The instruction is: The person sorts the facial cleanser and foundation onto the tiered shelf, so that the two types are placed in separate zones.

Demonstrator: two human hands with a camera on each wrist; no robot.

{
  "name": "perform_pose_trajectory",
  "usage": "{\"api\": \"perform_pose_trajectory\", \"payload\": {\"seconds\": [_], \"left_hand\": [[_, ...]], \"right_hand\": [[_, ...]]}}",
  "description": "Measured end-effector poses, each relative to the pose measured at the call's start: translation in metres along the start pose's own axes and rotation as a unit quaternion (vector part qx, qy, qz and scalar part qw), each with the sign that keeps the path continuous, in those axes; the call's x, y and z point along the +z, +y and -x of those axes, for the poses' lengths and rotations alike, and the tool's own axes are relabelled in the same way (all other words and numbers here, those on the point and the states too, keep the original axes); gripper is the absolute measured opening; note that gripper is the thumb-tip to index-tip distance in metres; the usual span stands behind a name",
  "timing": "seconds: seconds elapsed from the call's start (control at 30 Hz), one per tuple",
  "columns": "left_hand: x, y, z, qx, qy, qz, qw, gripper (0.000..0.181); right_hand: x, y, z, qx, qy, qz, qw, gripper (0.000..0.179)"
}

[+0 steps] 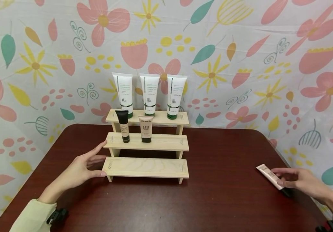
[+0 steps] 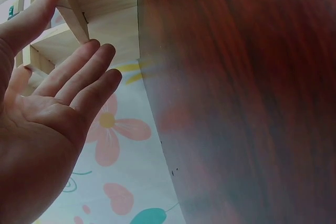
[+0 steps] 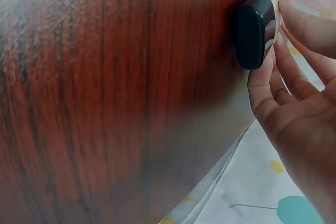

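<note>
At the table's right side, my right hand (image 1: 305, 182) pinches a pink BB cream tube (image 1: 270, 175) between thumb and fingers. Its black cap (image 3: 250, 35) points toward me, low over the tabletop. My left hand (image 1: 78, 169) touches the left end of a three-step wooden display rack (image 1: 146, 167), index fingertip at the middle step and thumb at the lowest; its other fingers (image 2: 86, 77) extend fairly straight. On the middle step stand a black-topped beige tube (image 1: 124, 127) and another pink BB cream tube (image 1: 146, 129), both caps down.
Three white tubes with green caps, the left (image 1: 124, 93), middle (image 1: 149, 93) and right (image 1: 176, 95), stand along the top step. Under the rack is a dark reddish-brown wooden table (image 1: 213, 193). A flower-patterned cloth (image 1: 227, 64) hangs behind and around it.
</note>
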State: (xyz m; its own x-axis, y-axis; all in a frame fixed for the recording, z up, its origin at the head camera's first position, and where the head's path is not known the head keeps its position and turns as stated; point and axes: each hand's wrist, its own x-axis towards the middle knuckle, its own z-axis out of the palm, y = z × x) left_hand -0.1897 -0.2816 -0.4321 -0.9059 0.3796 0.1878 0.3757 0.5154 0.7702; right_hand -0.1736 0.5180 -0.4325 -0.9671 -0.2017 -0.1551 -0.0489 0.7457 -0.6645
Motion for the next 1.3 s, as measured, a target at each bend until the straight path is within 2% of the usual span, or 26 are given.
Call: {"api": "perform_pose_trajectory", "payload": {"seconds": [0.23, 0.53, 0.8, 0.97, 1.3], "left_hand": [[0.0, 0.002, 0.001, -0.001, 0.002, -0.006, 1.0, 0.109], [-0.001, 0.001, 0.002, 0.003, 0.006, -0.013, 0.9999, 0.109], [0.001, 0.0, 0.003, 0.0, 0.004, -0.007, 1.0, 0.109], [0.001, 0.0, 0.002, 0.004, 0.005, -0.004, 1.0, 0.108], [0.0, 0.0, 0.001, 0.006, 0.007, -0.008, 0.9999, 0.108]], "right_hand": [[0.001, -0.001, -0.003, 0.017, -0.004, -0.005, 0.9998, 0.051], [0.0, -0.003, -0.006, 0.013, -0.011, 0.008, 0.9998, 0.054], [-0.001, -0.005, -0.009, 0.034, -0.025, 0.047, 0.998, 0.056], [-0.002, -0.005, -0.007, 0.05, -0.036, 0.033, 0.9975, 0.057], [0.003, -0.02, -0.006, 0.063, -0.018, 0.034, 0.9973, 0.06]]}}
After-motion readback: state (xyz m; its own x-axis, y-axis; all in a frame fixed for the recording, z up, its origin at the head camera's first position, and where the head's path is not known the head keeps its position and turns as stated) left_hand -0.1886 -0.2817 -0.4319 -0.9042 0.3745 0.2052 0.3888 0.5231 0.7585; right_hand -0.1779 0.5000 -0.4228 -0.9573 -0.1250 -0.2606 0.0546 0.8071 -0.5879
